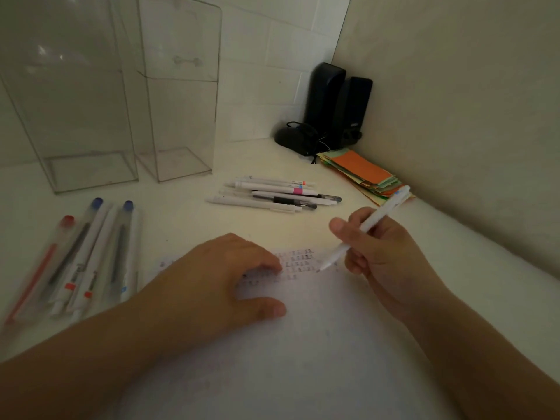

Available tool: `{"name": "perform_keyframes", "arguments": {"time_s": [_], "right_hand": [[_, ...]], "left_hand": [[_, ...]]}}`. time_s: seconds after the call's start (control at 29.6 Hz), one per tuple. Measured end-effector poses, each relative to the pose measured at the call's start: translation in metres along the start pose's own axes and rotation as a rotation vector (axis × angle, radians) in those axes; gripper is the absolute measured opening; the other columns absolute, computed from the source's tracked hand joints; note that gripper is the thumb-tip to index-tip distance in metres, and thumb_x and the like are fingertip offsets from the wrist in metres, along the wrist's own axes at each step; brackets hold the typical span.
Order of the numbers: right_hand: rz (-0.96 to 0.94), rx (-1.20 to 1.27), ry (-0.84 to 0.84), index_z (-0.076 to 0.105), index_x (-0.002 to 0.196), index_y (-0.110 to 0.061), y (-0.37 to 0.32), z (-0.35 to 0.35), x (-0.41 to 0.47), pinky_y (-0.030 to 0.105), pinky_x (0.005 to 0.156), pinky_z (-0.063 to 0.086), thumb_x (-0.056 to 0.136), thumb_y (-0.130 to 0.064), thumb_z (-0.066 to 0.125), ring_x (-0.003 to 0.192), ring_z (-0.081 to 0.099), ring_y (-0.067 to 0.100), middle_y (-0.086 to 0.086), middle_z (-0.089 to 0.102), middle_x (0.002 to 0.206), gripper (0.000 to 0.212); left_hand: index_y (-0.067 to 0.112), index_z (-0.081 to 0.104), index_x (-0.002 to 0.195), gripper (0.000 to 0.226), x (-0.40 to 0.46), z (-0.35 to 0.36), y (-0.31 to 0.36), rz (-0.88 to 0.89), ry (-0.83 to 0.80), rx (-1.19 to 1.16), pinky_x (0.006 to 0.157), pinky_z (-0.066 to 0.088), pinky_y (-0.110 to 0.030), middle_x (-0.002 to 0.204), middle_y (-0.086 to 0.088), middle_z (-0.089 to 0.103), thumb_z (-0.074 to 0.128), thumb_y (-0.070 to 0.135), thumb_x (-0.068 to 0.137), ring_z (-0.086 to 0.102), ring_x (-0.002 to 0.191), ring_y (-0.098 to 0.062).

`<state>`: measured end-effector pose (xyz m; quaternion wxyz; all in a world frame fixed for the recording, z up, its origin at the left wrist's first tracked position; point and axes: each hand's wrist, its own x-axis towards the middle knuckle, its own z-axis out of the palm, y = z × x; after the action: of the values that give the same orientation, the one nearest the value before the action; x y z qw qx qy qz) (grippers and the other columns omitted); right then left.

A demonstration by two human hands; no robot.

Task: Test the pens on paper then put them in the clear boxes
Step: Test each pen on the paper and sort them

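Observation:
A white sheet of paper (303,344) with rows of small marks near its top edge lies in front of me. My left hand (218,283) rests flat on it, fingers spread over the marks. My right hand (385,262) holds a white pen (372,222), its tip touching or just above the paper at the end of a row. Several white pens (269,194) lie in a pile behind the paper. Several more pens (81,259) with red and blue caps lie in a row at the left. Two tall clear boxes (75,116) (181,110) stand at the back left.
Two black speakers (339,104) and a black mouse with cable (291,137) sit in the back corner. A stack of coloured paper slips (366,174) lies against the right wall (454,116). The white desk (181,219) meets walls at the back and right.

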<state>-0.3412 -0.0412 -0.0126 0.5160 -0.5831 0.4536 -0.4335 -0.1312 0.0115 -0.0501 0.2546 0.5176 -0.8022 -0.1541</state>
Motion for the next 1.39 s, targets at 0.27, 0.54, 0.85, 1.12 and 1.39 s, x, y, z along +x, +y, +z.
{"name": "perform_keyframes", "arguments": {"time_s": [0.27, 0.54, 0.85, 1.12, 1.39], "right_hand": [[-0.053, -0.246, -0.109, 0.06, 0.072, -0.011, 0.007, 0.01, 0.0, 0.014, 0.048, 0.044, 0.078, -0.016, 0.07, 0.049, 0.052, 0.002, -0.004, 0.061, 0.055, 0.012], [-0.138, -0.383, -0.017, 0.04, 0.058, -0.011, 0.015, 0.028, 0.005, 0.02, 0.043, 0.035, 0.074, -0.005, 0.061, 0.046, 0.041, 0.009, -0.005, 0.042, 0.043, 0.027], [-0.21, -0.375, -0.067, 0.039, 0.057, -0.011, 0.018, 0.03, 0.003, 0.014, 0.038, 0.03, 0.075, 0.001, 0.059, 0.042, 0.036, 0.009, 0.002, 0.039, 0.046, 0.029], [-0.272, -0.447, -0.057, 0.035, 0.055, -0.013, 0.02, 0.031, 0.002, 0.012, 0.038, 0.025, 0.073, 0.001, 0.059, 0.042, 0.029, 0.005, -0.003, 0.032, 0.047, 0.033], [-0.262, -0.438, -0.079, 0.035, 0.053, -0.015, 0.021, 0.029, 0.004, 0.011, 0.038, 0.027, 0.074, 0.001, 0.059, 0.042, 0.032, 0.005, -0.007, 0.035, 0.043, 0.036]], "left_hand": [[0.054, 0.047, 0.09, 0.054, 0.003, -0.004, -0.005, 0.024, -0.015, 0.027, 0.076, 0.033, -0.01, 0.096, 0.033, 0.044, 0.034, 0.088, 0.051, 0.035, 0.101, 0.006], [0.055, 0.048, 0.092, 0.059, 0.006, -0.003, -0.007, 0.027, -0.013, -0.008, 0.078, 0.034, -0.01, 0.097, 0.033, 0.045, 0.033, 0.092, 0.048, 0.038, 0.102, 0.004], [0.046, 0.056, 0.099, 0.066, 0.006, -0.002, -0.006, 0.012, -0.005, -0.014, 0.078, 0.034, -0.01, 0.098, 0.03, 0.047, 0.041, 0.086, 0.049, 0.038, 0.099, 0.006], [0.047, 0.055, 0.1, 0.065, 0.005, -0.003, -0.005, 0.004, -0.013, -0.018, 0.079, 0.034, -0.01, 0.099, 0.03, 0.047, 0.04, 0.086, 0.049, 0.038, 0.101, 0.007], [0.052, 0.051, 0.095, 0.057, 0.005, -0.003, -0.006, -0.005, -0.022, -0.021, 0.078, 0.033, -0.009, 0.099, 0.031, 0.047, 0.042, 0.085, 0.049, 0.037, 0.102, 0.006]]}}
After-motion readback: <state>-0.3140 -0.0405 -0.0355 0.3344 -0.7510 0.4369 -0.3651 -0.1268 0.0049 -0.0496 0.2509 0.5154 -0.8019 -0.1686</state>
